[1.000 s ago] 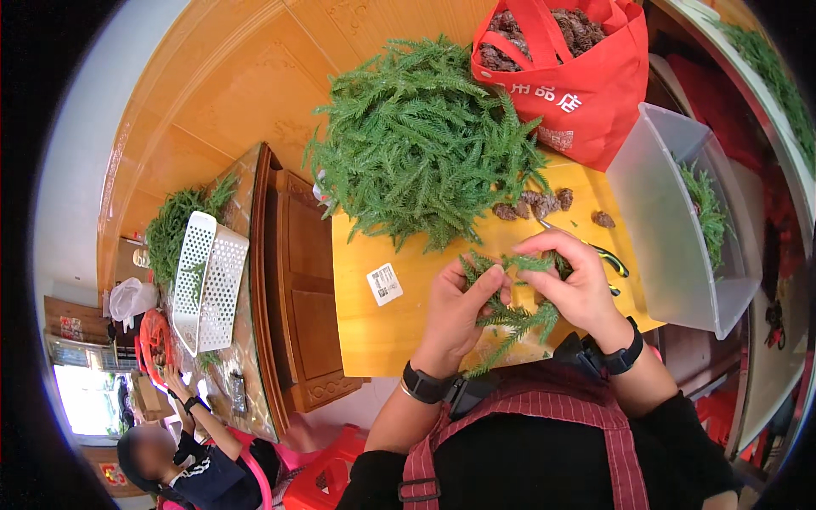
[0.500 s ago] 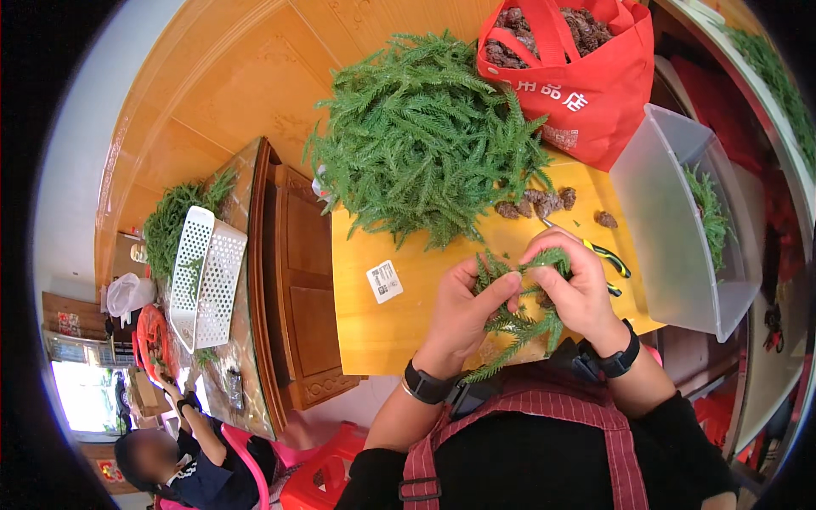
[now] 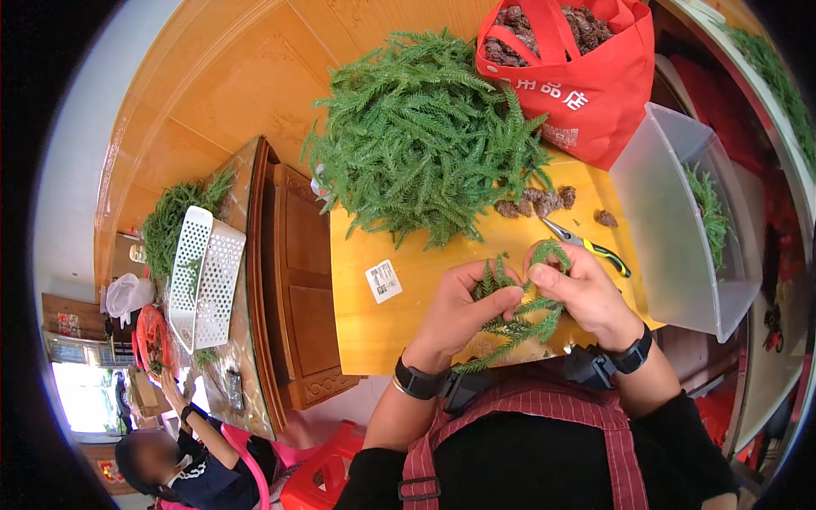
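Observation:
An artificial pine sprig (image 3: 525, 330) with several green branches is held above the near part of the yellow table (image 3: 361, 336). My left hand (image 3: 459, 314) pinches its left side between thumb and fingers. My right hand (image 3: 592, 296) is closed on a curled branch at the sprig's upper right. Parts of the stems are hidden by my fingers. Just beyond my right hand lie pliers (image 3: 610, 257) with yellow-and-black handles, their jaws pointing up and left. Several brown pine cones (image 3: 544, 202) sit further back, and one pine cone (image 3: 605, 218) lies apart to the right.
A large heap of pine sprigs (image 3: 425, 140) covers the table's back. Behind it to the right stands a red bag (image 3: 595, 110) of pine cones. A translucent bin (image 3: 659, 221) is at right, a white label (image 3: 383, 281) at left. Beyond are a white basket (image 3: 225, 276) and a seated co-worker (image 3: 200, 467).
My hands have drawn slightly apart, the right one moving right and down, and the sprig's branches show more openly. The pliers are less covered. The co-worker's arm has shifted a little.

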`<state>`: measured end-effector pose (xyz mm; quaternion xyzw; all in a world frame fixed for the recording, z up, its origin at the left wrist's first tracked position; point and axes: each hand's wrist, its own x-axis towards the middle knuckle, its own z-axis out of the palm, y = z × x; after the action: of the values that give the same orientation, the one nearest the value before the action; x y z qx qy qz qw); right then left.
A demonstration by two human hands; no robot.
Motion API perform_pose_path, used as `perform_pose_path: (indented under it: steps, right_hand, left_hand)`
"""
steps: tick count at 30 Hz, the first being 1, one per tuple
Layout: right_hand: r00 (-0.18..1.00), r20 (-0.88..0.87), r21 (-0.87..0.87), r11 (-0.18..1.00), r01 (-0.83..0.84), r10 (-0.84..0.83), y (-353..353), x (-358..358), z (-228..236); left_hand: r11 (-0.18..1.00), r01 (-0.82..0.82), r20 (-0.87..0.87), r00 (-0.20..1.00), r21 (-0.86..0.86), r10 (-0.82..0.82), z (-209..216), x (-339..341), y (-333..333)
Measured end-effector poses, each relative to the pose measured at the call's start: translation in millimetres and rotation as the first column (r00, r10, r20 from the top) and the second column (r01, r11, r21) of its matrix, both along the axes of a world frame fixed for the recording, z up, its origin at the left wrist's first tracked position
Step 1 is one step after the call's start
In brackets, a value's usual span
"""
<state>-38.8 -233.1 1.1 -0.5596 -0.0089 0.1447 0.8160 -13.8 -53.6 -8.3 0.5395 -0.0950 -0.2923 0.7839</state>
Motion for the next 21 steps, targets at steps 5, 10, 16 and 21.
perform_pose_path:
  steps: [5, 10, 16, 21]
  right_hand:
    - [0.989, 0.138, 0.010, 0.999, 0.053, -0.054, -4.0, 0.3, -9.8]
    - [0.984, 0.096, 0.161, 0.978, 0.136, -0.152, -6.3, -7.2, -12.3]
    - [0.922, 0.212, 0.204, 0.938, 0.282, -0.323, -0.1, -13.1, -7.2]
    - [0.876, 0.467, -0.330, 0.896, 0.299, -0.120, -10.5, -11.9, -5.6]
  left_hand:
    - [0.992, -0.113, -0.087, 0.990, -0.050, 0.108, -5.0, 3.3, 1.8]
    - [0.945, -0.229, -0.220, 0.959, -0.233, 0.178, 1.2, 2.6, 2.6]
    - [0.955, -0.268, -0.166, 0.955, -0.129, 0.246, 4.5, 2.5, 4.2]
    - [0.953, -0.288, -0.091, 0.956, -0.096, 0.279, 5.8, -1.4, 0.5]
